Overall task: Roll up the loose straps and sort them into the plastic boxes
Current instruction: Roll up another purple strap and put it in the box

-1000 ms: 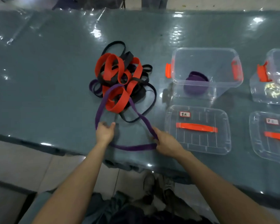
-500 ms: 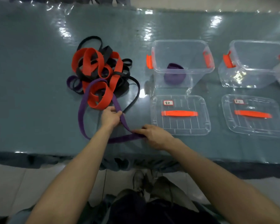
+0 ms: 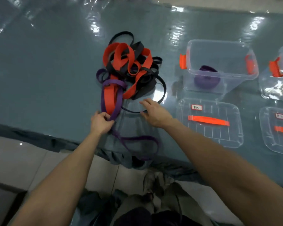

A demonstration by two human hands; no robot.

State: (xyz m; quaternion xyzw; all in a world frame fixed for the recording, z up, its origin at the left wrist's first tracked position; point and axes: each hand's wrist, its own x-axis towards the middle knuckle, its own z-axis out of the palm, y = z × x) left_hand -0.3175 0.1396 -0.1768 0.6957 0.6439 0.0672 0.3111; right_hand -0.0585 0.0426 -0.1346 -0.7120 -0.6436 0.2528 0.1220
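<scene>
A tangled pile of orange, black and purple straps (image 3: 131,69) lies mid-table. My left hand (image 3: 101,122) pinches a long purple strap (image 3: 118,98) that loops up round an orange strap and trails down past the table's front edge. My right hand (image 3: 153,112) hovers with spread, relaxed fingers over a thin black strap (image 3: 163,88), holding nothing. A clear plastic box (image 3: 219,66) with orange latches holds one rolled purple strap (image 3: 207,78). A second clear box (image 3: 279,75) stands at the right edge.
Two clear lids with orange handles and white labels lie in front of the boxes, one lid (image 3: 209,121) near my right hand, the other lid (image 3: 278,129) at the right edge. The table (image 3: 47,70) has a glossy blue-grey cover. My legs and tiled floor show below.
My right hand let go of the purple strap and moved up toward the black strap. My left hand kept its grip, and the strap's lower loop now hangs over the table edge.
</scene>
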